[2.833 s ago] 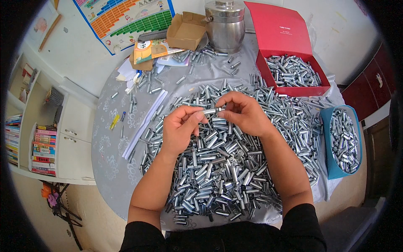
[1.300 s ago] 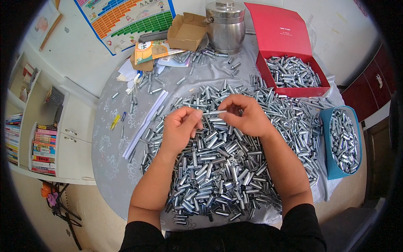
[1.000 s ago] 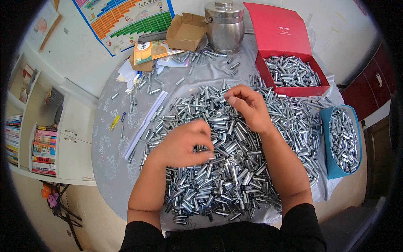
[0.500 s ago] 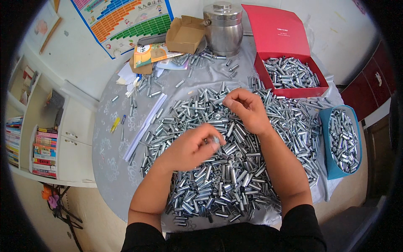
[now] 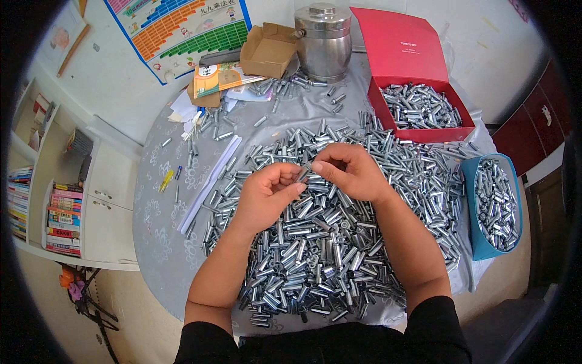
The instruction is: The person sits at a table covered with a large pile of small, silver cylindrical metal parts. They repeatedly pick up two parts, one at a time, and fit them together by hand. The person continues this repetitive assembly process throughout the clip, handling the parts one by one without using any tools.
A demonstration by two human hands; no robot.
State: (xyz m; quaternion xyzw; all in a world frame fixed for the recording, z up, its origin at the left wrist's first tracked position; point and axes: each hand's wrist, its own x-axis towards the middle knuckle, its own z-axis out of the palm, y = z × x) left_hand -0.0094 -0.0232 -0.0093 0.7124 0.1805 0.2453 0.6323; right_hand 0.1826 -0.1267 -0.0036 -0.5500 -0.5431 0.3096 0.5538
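White-walled room, round worktop [image 5: 160, 246] under a patterned silver-grey cloth, edges bent by the fisheye. Multicoloured chart poster [image 5: 185, 36] with blue border on the back wall; white bookshelf [image 5: 110, 227] at left, books stacked on its lower shelf. Dark red drawer cabinet [image 5: 541, 115] at far right.

Big heap of silver metal sleeves and bolts [image 5: 315, 267] spread over the middle and right of the worktop, tubes mostly toward the near side, lying at all angles. Both hands above it, near the centre. Left hand [image 5: 259, 199]: grip clamped on one small metal sleeve [image 5: 302, 173], thumb and fingers around it, piece tilted, upper end toward the right hand [image 5: 353, 173]. Right hand: thumb and index finger close together at that upper end; can't tell whether its grip is clamped on the piece or just touching.

Red box [image 5: 418, 136], lid up, filled with more metal pieces, back right. Teal bin [image 5: 477, 227], also filled, right edge. Lidded steel pot [image 5: 324, 51] at the back; open cardboard box [image 5: 267, 53] just beside it, on its left. Orange-and-white booklet [image 5: 221, 77] next to that, over papers. Loose metal pieces scattered around there. Long white folded strip [image 5: 210, 185] left of the heap; small yellow item [image 5: 166, 180] farther left, too small to identify.
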